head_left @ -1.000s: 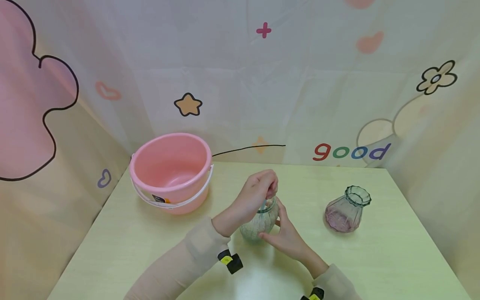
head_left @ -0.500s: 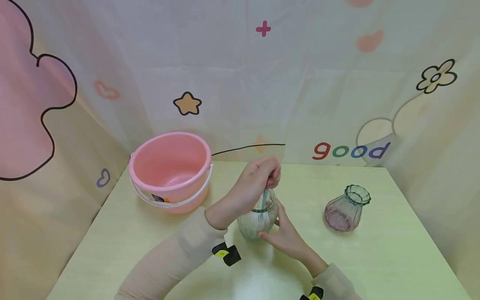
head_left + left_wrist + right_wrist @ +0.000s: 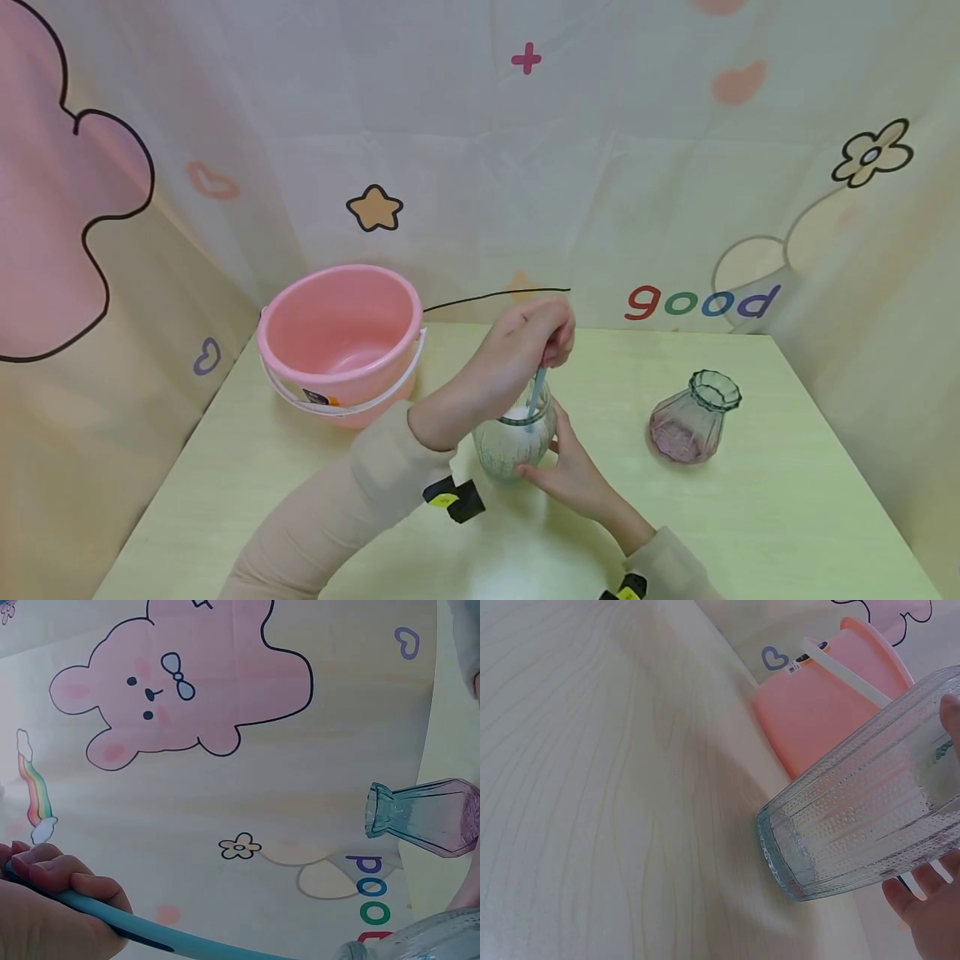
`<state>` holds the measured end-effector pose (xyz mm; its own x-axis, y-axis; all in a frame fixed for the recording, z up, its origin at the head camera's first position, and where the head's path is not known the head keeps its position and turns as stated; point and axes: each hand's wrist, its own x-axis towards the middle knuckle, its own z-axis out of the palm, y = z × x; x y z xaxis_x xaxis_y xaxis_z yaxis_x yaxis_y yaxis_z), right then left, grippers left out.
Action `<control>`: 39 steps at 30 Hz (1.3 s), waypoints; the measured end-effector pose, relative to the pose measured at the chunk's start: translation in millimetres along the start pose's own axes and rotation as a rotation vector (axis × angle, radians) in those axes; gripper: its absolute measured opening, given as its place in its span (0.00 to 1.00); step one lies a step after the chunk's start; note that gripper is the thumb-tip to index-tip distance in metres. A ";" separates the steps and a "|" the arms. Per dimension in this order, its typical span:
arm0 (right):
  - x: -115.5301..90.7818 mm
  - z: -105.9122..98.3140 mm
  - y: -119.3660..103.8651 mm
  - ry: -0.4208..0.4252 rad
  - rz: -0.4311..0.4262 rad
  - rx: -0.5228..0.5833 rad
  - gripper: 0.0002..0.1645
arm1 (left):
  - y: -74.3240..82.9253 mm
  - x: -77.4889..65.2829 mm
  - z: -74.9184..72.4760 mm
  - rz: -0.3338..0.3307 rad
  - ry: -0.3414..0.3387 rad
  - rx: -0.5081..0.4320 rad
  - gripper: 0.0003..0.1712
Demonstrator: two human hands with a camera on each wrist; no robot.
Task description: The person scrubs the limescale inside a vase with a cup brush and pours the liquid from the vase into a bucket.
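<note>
A clear, greenish ribbed glass vase [image 3: 508, 457] stands on the table in the middle of the head view. My right hand [image 3: 573, 473] grips its right side, thumb in front and fingers behind. Above its mouth my left hand [image 3: 517, 354] curls round the light-blue handle of a bottle brush [image 3: 537, 393]. That handle slants down into the vase, where something white shows near the neck; the brush's head is mostly hidden. In the left wrist view, dark-blue inlays mark the handle [image 3: 161, 936]. Ribbed, dimpled glass of the vase [image 3: 862, 817] fills much of the right wrist view.
A pink bucket [image 3: 375, 408] with a white handle stands at the back left of the table [image 3: 240, 500]. To the right sits a second glass vase [image 3: 686, 429], green at the rim and purple below. A patterned curtain [image 3: 450, 125] encloses the back and sides.
My left hand has risen and shifted slightly right, drawing the brush upward so that more of its handle shows above the rim. The right hand stays on the vase, which leans slightly left.
</note>
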<state>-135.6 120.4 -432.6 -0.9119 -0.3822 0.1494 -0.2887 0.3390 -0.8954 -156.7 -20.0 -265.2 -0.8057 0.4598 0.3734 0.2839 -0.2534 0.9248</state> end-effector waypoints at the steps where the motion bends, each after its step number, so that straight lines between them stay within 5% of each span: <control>1: 0.1 0.1 -0.2 0.000 0.002 0.001 0.58 | 0.1 0.0 0.0 0.001 -0.002 -0.003 0.15; 12: 0.4 -0.2 -0.2 -0.009 0.016 -0.002 0.58 | -10.3 0.9 -3.1 -0.010 -0.015 -0.075 0.15; 22: 4.5 6.8 32.0 0.036 -0.102 0.004 0.59 | -38.7 -3.9 -2.1 -0.141 -0.026 0.015 0.16; 30: 6.0 11.5 44.9 0.075 -0.072 0.009 0.59 | -55.9 -5.5 -7.7 -0.173 -0.042 0.008 0.15; 39: 4.5 9.6 38.1 0.051 -0.001 0.000 0.55 | -66.6 -6.3 -10.6 -0.214 -0.138 0.038 0.15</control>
<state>-147.9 123.3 -470.1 -0.9254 -0.3379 0.1718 -0.2899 0.3388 -0.8951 -176.1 -15.1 -329.9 -0.7716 0.6120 0.1733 0.1366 -0.1068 0.9849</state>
